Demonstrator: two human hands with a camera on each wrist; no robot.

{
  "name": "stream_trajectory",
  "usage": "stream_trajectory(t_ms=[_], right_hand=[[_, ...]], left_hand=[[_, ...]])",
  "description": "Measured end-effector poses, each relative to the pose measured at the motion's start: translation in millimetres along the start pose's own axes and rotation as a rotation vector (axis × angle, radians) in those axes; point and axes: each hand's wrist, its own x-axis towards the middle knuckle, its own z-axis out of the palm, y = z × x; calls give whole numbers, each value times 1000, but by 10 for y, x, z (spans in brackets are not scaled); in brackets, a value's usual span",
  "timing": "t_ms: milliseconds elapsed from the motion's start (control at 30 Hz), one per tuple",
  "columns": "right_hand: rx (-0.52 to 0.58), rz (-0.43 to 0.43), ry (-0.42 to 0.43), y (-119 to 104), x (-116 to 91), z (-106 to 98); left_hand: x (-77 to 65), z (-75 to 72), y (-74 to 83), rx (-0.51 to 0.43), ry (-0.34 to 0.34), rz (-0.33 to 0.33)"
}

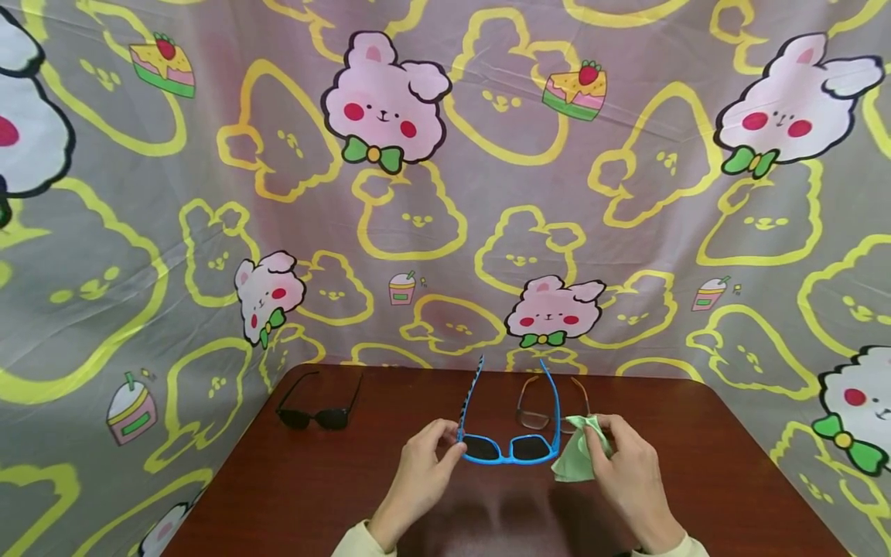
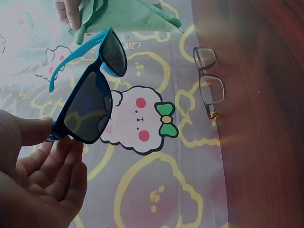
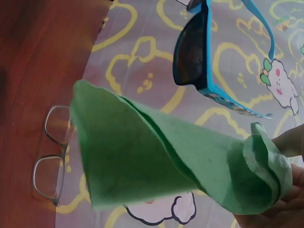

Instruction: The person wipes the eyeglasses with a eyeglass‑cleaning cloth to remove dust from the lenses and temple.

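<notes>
Blue-framed sunglasses point(image 1: 506, 459) with dark lenses are held up over the table, temples unfolded and pointing away. My left hand point(image 1: 426, 456) pinches them at the left hinge corner between thumb and fingers; in the left wrist view the thumb point(image 2: 35, 130) presses that corner. A light green cloth point(image 1: 575, 458) hangs from my right hand point(image 1: 629, 464), bunched between thumb and fingers beside the right end of the frame. In the right wrist view the cloth point(image 3: 137, 156) drapes in a fold, apart from the sunglasses point(image 3: 207, 52).
Black sunglasses point(image 1: 313, 418) lie at the table's back left. Thin-framed clear glasses point(image 1: 534, 420) rest behind the blue pair, partly covered by the cloth in the head view. The dark red-brown table point(image 1: 292, 495) meets a cartoon-printed curtain point(image 1: 418, 224) at the back and sides.
</notes>
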Motion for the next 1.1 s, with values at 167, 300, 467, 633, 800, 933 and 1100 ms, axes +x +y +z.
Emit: stream_trajectory(t_ms=[167,300,467,633,800,933,1100], right_hand=[[25,-11,13,-30,-35,24],[59,-45,23,-48,-52,46],[79,-46,8,-66,-89,77],[95,-48,-28,-76,-112,90],[99,-138,5,-86,-114,106],[91,-224,56,-113,-116,129],[65,-281,83,-150,-129,156]], left_hand=[[4,-9,16,-39,-2,-30],[18,-10,25,-69,5,-54],[29,-10,33,-80,18,-55],[27,-10,43,-85,19,-54],[31,-6,50,-84,24,-56],[32,7,53,-81,35,-43],[28,23,65,-83,42,-16]])
